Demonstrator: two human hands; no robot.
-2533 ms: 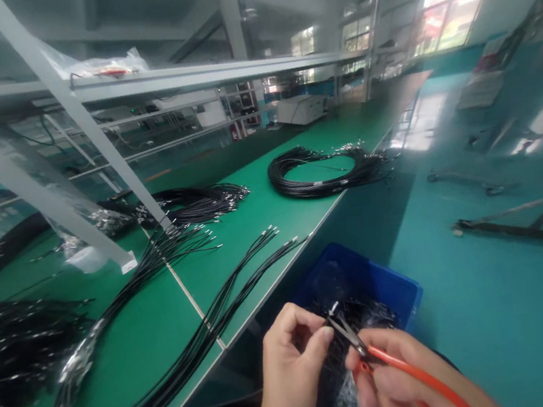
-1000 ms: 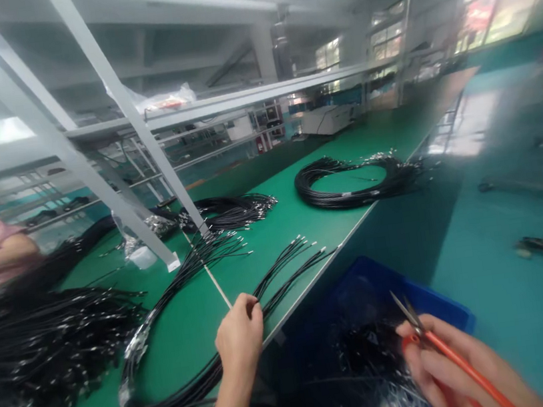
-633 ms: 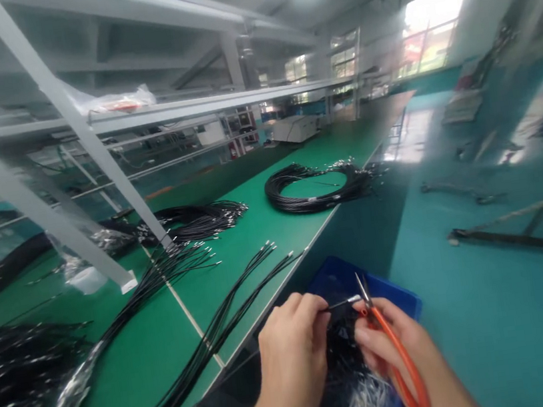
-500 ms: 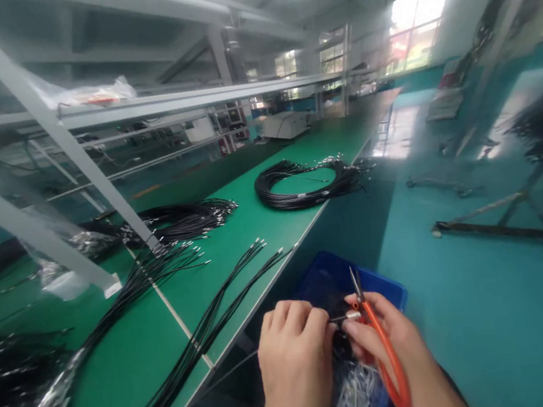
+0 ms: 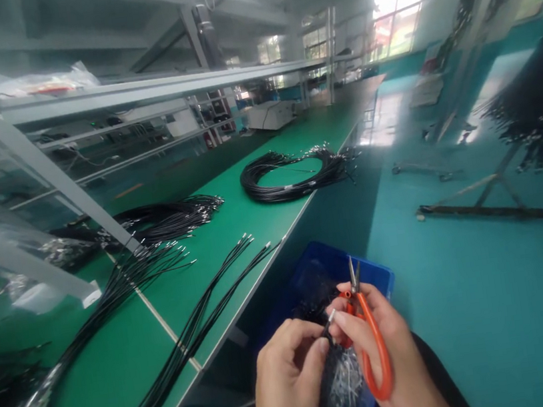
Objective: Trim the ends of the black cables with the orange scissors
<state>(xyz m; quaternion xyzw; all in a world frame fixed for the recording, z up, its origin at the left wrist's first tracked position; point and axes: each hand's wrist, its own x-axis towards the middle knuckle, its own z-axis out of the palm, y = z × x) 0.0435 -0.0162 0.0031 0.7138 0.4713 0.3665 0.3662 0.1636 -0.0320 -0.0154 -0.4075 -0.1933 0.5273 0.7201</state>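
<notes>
My left hand [image 5: 289, 369] pinches a thin black cable [image 5: 326, 330] near its end, between thumb and forefinger. The cable's white or silvery tip [image 5: 332, 317] points up to the right and meets the fingertips of my right hand [image 5: 389, 342]. Orange-handled scissors [image 5: 380, 350] rest in my right hand, their short metal blades pointing up and slightly apart. Below both hands stands a blue bin [image 5: 385, 275], with clear and white scraps [image 5: 345, 385] and dark bits in it. My hands hide part of the bin.
A green-topped bench [image 5: 241, 275] runs along the left, bearing loose black cables [image 5: 207, 320], a coiled bundle [image 5: 279, 189] and another bundle [image 5: 167, 221]. White shelf posts [image 5: 42, 155] rise from it. A wheeled stand [image 5: 485, 210] with hanging cables is on the right.
My left hand has turned, so its thumb and forefinger now show. The cable tip has tilted upward, and the scissors' blades have parted a little. The whole view has shifted slightly.
</notes>
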